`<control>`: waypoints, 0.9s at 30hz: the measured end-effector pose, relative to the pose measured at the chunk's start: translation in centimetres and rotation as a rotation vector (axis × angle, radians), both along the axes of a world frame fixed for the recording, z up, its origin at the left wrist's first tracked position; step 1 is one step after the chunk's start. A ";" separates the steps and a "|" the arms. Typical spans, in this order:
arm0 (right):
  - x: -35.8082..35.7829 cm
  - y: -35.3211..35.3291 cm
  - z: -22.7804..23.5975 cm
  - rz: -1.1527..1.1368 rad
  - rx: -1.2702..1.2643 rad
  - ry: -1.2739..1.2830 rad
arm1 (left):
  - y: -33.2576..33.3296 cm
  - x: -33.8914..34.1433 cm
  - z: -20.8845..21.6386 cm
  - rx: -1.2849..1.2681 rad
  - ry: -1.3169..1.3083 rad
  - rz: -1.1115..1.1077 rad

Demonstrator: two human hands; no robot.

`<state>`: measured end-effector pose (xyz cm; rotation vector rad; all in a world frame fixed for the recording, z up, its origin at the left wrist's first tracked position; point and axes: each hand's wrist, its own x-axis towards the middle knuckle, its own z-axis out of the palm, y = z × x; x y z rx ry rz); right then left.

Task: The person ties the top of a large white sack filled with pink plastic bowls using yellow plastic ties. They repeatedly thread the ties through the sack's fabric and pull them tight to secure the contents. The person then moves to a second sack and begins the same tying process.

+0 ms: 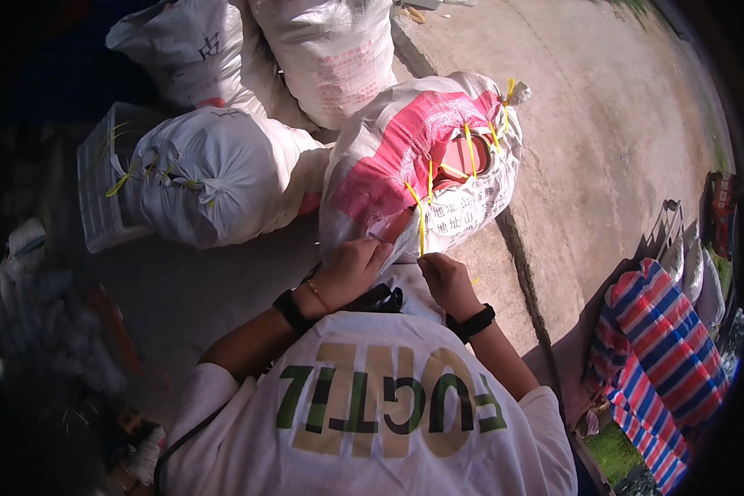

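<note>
A stuffed white woven sack [364, 157] with a broad pink band lies right in front of me. Several yellow ties lace its mouth, and reddish pieces [469, 155] show through a gap between them. At the sack's near edge, my left hand [355, 271] is closed on the white fabric; its fingertips are partly hidden. My right hand [450, 283] is just to the right, its fingers pinched at the lower end of a yellow tie [422, 227]. Dark bands circle both my wrists.
Another tied white sack [223, 178] lies to the left against a clear plastic crate [99, 198]. Two full white sacks [326, 58] stand behind. Concrete ground [603, 124] with a dark crack stretches right, toward a red, blue and white striped sheet [665, 331].
</note>
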<state>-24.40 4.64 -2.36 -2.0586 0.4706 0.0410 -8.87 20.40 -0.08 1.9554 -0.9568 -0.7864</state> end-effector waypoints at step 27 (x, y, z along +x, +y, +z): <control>4.1 0.4 1.0 0.098 0.494 0.196 | 1.5 2.9 -1.2 -0.180 -0.342 0.183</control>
